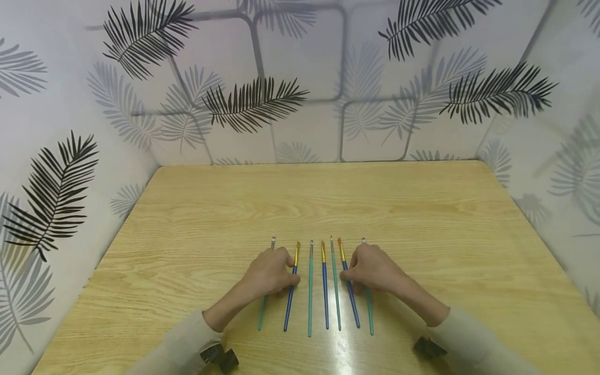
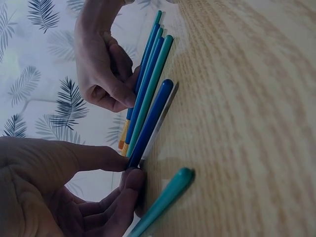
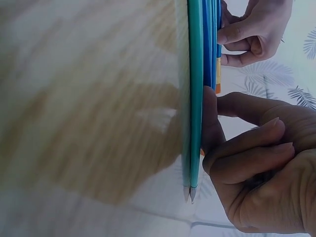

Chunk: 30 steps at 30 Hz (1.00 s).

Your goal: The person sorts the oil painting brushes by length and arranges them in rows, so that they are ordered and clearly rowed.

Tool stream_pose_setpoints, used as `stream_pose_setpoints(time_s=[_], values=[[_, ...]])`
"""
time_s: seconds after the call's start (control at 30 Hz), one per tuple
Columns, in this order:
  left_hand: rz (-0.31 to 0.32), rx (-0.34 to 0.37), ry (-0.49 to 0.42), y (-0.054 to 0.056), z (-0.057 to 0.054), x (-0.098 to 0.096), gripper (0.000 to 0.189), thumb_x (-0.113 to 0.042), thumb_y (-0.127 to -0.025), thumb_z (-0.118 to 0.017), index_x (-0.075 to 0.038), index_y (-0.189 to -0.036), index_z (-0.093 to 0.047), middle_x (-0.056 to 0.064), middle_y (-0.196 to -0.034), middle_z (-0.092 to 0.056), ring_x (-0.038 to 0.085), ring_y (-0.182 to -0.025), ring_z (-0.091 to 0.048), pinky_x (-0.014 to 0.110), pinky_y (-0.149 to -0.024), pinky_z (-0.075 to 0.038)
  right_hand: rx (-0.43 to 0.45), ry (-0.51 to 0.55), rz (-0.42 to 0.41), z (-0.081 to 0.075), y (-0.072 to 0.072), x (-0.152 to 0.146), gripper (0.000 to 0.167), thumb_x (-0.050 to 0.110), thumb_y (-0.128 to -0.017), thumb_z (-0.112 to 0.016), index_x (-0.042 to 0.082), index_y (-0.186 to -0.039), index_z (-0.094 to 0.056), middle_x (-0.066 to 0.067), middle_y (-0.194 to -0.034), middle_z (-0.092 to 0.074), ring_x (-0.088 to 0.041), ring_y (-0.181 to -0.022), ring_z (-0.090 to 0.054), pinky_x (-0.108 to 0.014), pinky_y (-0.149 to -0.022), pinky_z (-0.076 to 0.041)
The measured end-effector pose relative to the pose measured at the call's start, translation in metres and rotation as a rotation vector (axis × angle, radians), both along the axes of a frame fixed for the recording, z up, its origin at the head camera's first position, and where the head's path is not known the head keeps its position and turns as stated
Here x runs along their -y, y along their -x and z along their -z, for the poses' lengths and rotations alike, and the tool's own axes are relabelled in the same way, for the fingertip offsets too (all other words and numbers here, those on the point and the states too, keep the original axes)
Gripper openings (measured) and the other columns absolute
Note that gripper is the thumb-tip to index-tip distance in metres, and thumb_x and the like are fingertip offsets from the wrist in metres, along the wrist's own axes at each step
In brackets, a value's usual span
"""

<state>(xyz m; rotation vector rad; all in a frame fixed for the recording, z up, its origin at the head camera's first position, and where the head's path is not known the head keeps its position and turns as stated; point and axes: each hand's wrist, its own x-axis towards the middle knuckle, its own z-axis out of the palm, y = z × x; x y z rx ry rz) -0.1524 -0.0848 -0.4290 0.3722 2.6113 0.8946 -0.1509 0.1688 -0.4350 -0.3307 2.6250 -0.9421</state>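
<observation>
Several paintbrushes lie side by side on the table, bristles toward the far edge, teal and blue handles alternating. My left hand [image 1: 269, 271] pinches the blue paintbrush [image 1: 289, 299] second from the left between thumb and fingers; it passes over the leftmost teal brush [image 1: 262, 312]. The blue paintbrush [image 1: 352, 304] second from the right is pinched by my right hand [image 1: 375, 266], which partly covers the rightmost teal brush [image 1: 370, 312]. Between the hands are a teal brush [image 1: 310, 291], a blue brush [image 1: 325, 286] and another teal brush [image 1: 335, 286].
The wooden table [image 1: 211, 208] extends on all sides of the brushes. Behind it hangs a pale backdrop [image 1: 304, 133] with a leaf print. Dark wrist-worn devices show under both sleeves.
</observation>
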Motion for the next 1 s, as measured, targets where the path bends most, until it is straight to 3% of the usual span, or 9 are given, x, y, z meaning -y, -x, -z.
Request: stream_pose_setpoints(time_s=[0.17, 0.33, 0.4, 0.6, 0.7, 0.83, 1.0], values=[[0.012, -0.014, 0.005, 0.002, 0.0, 0.0, 0.028, -0.007, -0.089, -0.077, -0.009, -0.067, -0.059, 0.001, -0.048, -0.061, 0.005, -0.036, -0.051, 0.016, -0.037, -0.028, -0.043, -0.01, -0.004, 0.0, 0.001, 0.002, 0.047, 0.011, -0.083, -0.073, 0.015, -0.044, -0.049, 0.009, -0.039, -0.044, -0.001, -0.037, -0.029, -0.017, -0.04, -0.022], [0.013, -0.016, -0.006, 0.002, 0.001, 0.002, 0.012, -0.008, -0.089, -0.076, 0.001, -0.085, -0.069, 0.0, -0.05, -0.062, 0.009, -0.039, -0.056, 0.017, -0.038, -0.03, -0.023, -0.01, -0.003, 0.0, 0.0, -0.001, 0.052, 0.011, -0.086, -0.072, 0.019, -0.046, -0.04, 0.012, -0.041, -0.034, -0.002, -0.037, -0.029, -0.017, -0.039, -0.025], [0.009, -0.013, -0.01, 0.001, 0.002, 0.003, 0.015, -0.008, -0.09, -0.076, 0.005, -0.095, -0.07, 0.0, -0.051, -0.063, 0.01, -0.042, -0.06, 0.017, -0.038, -0.032, 0.007, 0.001, -0.002, -0.001, 0.0, -0.003, 0.05, 0.012, -0.088, -0.071, 0.019, -0.048, -0.041, 0.012, -0.043, -0.034, -0.003, -0.037, -0.03, -0.017, -0.039, -0.027], [-0.029, -0.009, -0.042, 0.003, 0.0, 0.006, 0.038, -0.009, -0.089, -0.076, 0.011, -0.12, -0.065, 0.0, -0.058, -0.067, 0.013, -0.047, -0.066, 0.018, -0.04, -0.036, 0.123, 0.099, 0.038, -0.008, 0.0, -0.011, 0.024, 0.014, -0.09, -0.067, 0.012, -0.068, -0.057, 0.009, -0.047, -0.037, -0.005, -0.037, -0.03, -0.02, -0.038, -0.027], [-0.047, 0.002, -0.044, 0.004, -0.002, 0.007, 0.04, -0.01, -0.089, -0.075, 0.009, -0.123, -0.064, 0.002, -0.059, -0.067, 0.014, -0.047, -0.065, 0.019, -0.041, -0.036, 0.141, 0.134, 0.039, -0.011, 0.001, -0.016, 0.014, 0.017, -0.092, -0.068, 0.007, -0.083, -0.066, 0.004, -0.051, -0.053, -0.005, -0.036, -0.032, -0.021, -0.037, -0.029], [-0.059, 0.002, -0.044, 0.007, -0.004, 0.008, 0.042, -0.012, -0.09, -0.074, 0.008, -0.125, -0.064, 0.004, -0.057, -0.065, 0.014, -0.044, -0.06, 0.019, -0.04, -0.033, 0.159, 0.171, 0.037, -0.014, 0.004, -0.021, 0.015, 0.02, -0.095, -0.067, 0.005, -0.089, -0.069, -0.007, -0.061, -0.068, -0.005, -0.036, -0.031, -0.022, -0.038, -0.029], [-0.064, 0.013, -0.086, 0.01, -0.006, 0.012, 0.043, -0.011, -0.091, -0.071, 0.009, -0.128, -0.061, 0.005, -0.06, -0.067, 0.015, -0.046, -0.059, 0.02, -0.041, -0.033, 0.186, 0.225, 0.039, -0.016, 0.005, -0.025, 0.017, 0.021, -0.095, -0.069, 0.004, -0.095, -0.068, -0.009, -0.06, -0.066, -0.006, -0.036, -0.031, -0.022, -0.038, -0.028]])
